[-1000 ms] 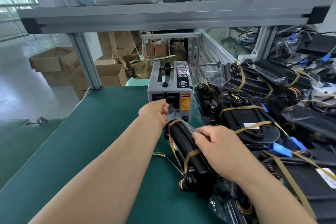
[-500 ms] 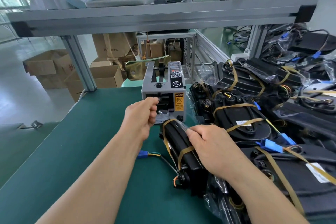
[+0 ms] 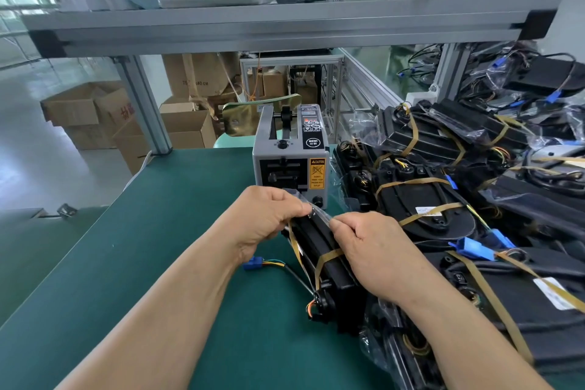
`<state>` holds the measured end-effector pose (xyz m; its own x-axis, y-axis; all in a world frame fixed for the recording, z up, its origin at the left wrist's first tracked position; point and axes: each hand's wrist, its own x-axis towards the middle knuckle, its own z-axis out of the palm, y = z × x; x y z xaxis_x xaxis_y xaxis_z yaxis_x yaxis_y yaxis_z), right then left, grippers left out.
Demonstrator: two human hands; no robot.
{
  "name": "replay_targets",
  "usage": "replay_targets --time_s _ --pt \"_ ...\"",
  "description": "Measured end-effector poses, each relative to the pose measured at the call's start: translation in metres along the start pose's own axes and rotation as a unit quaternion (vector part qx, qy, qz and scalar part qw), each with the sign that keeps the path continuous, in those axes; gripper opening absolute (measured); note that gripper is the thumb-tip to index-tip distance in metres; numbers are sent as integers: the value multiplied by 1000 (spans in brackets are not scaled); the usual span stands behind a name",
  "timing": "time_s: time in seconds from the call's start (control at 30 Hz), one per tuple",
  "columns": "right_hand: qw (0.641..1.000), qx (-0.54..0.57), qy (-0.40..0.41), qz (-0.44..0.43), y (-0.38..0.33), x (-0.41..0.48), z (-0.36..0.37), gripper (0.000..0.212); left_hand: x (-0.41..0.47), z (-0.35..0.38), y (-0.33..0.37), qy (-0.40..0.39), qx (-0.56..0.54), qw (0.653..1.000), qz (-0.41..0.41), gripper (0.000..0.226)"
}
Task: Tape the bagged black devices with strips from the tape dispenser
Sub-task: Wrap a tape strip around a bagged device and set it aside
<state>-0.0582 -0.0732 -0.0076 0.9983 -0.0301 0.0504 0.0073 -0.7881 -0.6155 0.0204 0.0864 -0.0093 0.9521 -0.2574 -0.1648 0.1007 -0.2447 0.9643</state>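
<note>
While pinched on clear plastic (image 3: 317, 211), left hand (image 3: 269, 215) and right hand (image 3: 376, 250) close together atop the black device (image 3: 318, 242).

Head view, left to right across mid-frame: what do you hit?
cardboard boxes → left hand, pinching a tape strip → right hand, gripping the bagged black device → pile of taped devices. Tape dispenser left out: it overlaps the left hand.
</note>
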Motion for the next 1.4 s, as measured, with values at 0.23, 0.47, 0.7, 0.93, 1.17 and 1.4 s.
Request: replay_targets --time_s 0.23,0.47,0.7,0.93,1.17,1.4 --pt "1000 -1 -5 -3 -1 0 0 43 3 2 3 0 45 999 13 16" --pt "1000 3 -1 -6 -1 1 1 45 5 2 0 14 57 998 18 15" --pt "1000 12 -1 -5 -2 0 1 45 6 7 -7 53 60 996 37 23" --pt "1000 9 0 -10 1 0 1 45 1 14 -15 122 54 991 31 23" --pt "999 -21 0 -32 2 1 3 33 8 21 -22 167 -17 986 15 24" --pt "999 -23 7 -41 3 3 2 37 6 13 -21 101 31 994 1 37"
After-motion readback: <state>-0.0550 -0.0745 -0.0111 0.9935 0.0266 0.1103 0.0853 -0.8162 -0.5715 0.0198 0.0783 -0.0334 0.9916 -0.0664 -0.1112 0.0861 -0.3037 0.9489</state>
